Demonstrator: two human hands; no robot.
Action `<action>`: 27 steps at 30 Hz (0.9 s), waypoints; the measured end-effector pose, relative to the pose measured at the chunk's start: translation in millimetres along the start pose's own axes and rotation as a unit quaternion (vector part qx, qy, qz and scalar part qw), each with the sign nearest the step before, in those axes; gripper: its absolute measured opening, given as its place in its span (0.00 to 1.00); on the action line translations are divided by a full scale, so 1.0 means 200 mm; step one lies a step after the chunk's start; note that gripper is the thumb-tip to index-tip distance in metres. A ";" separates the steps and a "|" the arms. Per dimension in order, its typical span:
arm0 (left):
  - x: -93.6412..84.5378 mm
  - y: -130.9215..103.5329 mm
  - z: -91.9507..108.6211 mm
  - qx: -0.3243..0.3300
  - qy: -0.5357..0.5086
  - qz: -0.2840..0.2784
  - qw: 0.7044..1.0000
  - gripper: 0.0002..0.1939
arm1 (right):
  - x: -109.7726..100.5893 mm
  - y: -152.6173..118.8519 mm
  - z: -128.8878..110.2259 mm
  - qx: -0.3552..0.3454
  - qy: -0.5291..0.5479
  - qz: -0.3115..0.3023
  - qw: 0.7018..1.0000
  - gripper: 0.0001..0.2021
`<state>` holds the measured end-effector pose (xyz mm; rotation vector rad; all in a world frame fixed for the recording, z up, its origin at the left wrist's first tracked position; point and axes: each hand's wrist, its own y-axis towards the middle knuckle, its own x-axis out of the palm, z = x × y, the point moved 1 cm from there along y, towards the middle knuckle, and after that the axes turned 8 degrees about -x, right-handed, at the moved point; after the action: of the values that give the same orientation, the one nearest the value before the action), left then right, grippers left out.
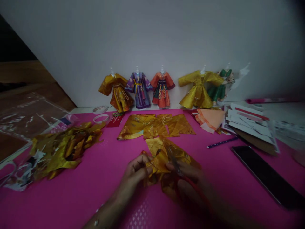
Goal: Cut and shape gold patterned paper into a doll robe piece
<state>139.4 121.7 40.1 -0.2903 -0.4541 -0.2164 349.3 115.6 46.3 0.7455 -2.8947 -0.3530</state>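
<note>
My left hand (138, 168) pinches a piece of shiny gold fabric (158, 161) above the pink mat (95, 194). On the right, my right hand (189, 181) is wrapped round red-handled scissors (175, 163), whose blades point up and left beside the same fabric. My right fingertips also touch the fabric's edge. Other parts of the gold fabric hang below and spread behind both hands. Motion blur and dim light soften the outline of my right hand. Just beyond lie flat gold fabric pieces (154, 126).
Several small dressed forms (162, 89) stand along the wall. Gold scraps (69, 146) are heaped at the left near tape rolls (100, 118). On the right lie a phone (264, 173), a dark pen (222, 142) and stacked papers (250, 124).
</note>
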 end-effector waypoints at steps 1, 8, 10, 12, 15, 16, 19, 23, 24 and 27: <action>0.00 0.00 0.00 -0.002 -0.004 -0.003 1.000 0.12 | 0.00 0.00 0.00 -0.010 -0.014 -0.009 1.000 0.16; 0.00 0.01 0.00 -0.025 -0.008 -0.011 1.000 0.13 | 0.02 0.01 -0.03 -0.050 -0.071 -0.035 0.996 0.15; 0.01 0.00 0.00 -0.032 -0.005 -0.005 0.999 0.13 | 0.02 0.01 -0.05 -0.030 -0.095 -0.030 0.995 0.13; 0.02 0.00 0.00 -0.041 0.004 0.012 0.999 0.12 | 0.02 0.02 -0.06 -0.011 -0.123 -0.018 0.992 0.10; 0.01 0.01 0.00 -0.040 0.030 0.034 0.998 0.14 | 0.01 0.02 -0.05 -0.016 -0.167 -0.011 0.986 0.12; 0.01 0.01 0.00 -0.039 0.037 0.038 0.998 0.15 | 0.00 0.01 -0.05 -0.036 -0.174 -0.006 0.984 0.14; 0.00 0.03 -0.01 -0.042 0.052 0.047 0.997 0.18 | -0.03 0.00 -0.07 -0.114 -0.175 0.033 0.977 0.16; -0.01 0.04 -0.01 -0.040 0.052 0.050 0.997 0.19 | -0.08 -0.02 -0.12 -0.086 -0.112 0.046 0.989 0.16; -0.01 0.04 -0.01 -0.041 0.046 0.049 0.997 0.19 | -0.08 -0.03 -0.13 -0.032 -0.071 0.027 0.997 0.18; -0.01 0.05 -0.01 -0.043 0.023 0.050 0.998 0.19 | -0.07 -0.04 -0.13 0.111 0.038 -0.048 0.992 0.22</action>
<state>140.0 130.1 35.1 -0.3905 -0.3846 -0.1446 369.7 111.9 67.7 0.9130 -2.8613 -0.0095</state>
